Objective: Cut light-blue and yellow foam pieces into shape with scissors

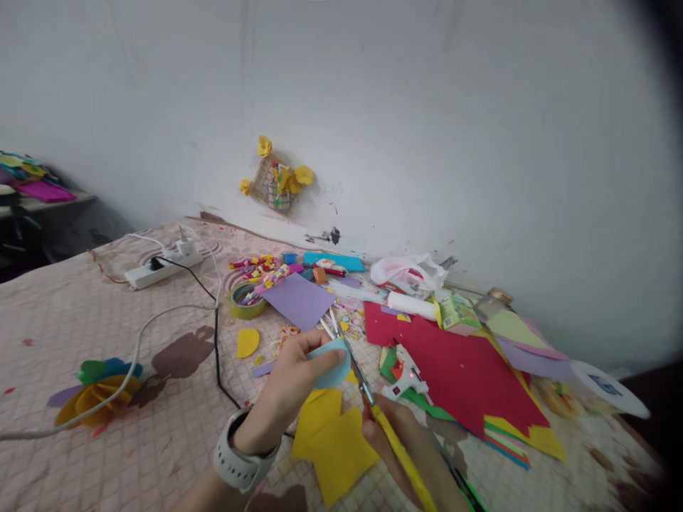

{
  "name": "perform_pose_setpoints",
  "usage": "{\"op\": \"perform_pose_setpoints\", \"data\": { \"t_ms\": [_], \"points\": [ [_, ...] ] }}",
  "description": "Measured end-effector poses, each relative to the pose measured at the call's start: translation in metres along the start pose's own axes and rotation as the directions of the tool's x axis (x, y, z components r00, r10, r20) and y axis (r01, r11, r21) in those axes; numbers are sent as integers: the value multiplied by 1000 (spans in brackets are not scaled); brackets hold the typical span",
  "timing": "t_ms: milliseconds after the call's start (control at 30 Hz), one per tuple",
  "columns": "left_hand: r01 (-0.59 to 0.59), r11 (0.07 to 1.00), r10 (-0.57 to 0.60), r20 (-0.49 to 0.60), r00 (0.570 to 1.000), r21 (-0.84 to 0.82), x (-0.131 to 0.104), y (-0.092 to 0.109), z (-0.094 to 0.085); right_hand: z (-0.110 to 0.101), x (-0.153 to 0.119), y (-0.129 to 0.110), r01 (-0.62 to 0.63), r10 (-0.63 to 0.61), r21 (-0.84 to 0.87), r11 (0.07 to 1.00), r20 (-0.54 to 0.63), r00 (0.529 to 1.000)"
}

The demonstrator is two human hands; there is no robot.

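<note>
1. Head view: L hand [291, 373] pinches lt-blue craft piece [335, 364]; R hand [408, 430] grips yellow-handled scissors [366, 387], blades alongside piece.
2. Step, apparently: trimming; further cuts call for blades lined up w/ edge.
3. Cloth-covered bench [64, 313]: glue gun [410, 377], red sheet [453, 370], power strip [165, 270]. Behind: white wall [427, 142].

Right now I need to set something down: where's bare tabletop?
Patterned tablecloth looks bare between the white power strip and multicoloured flower, and between that flower and white wristwatch. Crowded: from the yellow tape roll to the red sheet.
</note>
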State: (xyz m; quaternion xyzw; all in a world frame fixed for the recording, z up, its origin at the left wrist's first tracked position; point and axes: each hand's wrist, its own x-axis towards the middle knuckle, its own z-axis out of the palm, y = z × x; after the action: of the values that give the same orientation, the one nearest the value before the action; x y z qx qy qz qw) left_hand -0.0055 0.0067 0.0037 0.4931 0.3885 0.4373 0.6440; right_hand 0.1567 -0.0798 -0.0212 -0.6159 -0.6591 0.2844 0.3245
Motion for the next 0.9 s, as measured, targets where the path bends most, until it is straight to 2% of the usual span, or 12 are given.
{"op": "perform_pose_setpoints", "data": {
  "t_ms": [133,300,500,667,900],
  "points": [
    [6,1000,-6,-7,1000,-1,0,0,0,-1,1,2,-6,9,-34,999,83,996],
    [10,1000,-10,-10,1000,-8,-1,-1,0,-1,0,0,-36,37,-19,999,22,999],
    [-11,1000,11,8,1000,-15,0,-2,0,1,2,1,0,-4,51,999,70,998],
    [-9,1000,9,11,1000,-25,0,-3,-1,0,1,-2,0,-1,41,999,13,1000],
    [8,998,-8,12,1000,-55,-1,-2,0,-3,4,4,-4,2,17,1000,93,996]
  ]
}}
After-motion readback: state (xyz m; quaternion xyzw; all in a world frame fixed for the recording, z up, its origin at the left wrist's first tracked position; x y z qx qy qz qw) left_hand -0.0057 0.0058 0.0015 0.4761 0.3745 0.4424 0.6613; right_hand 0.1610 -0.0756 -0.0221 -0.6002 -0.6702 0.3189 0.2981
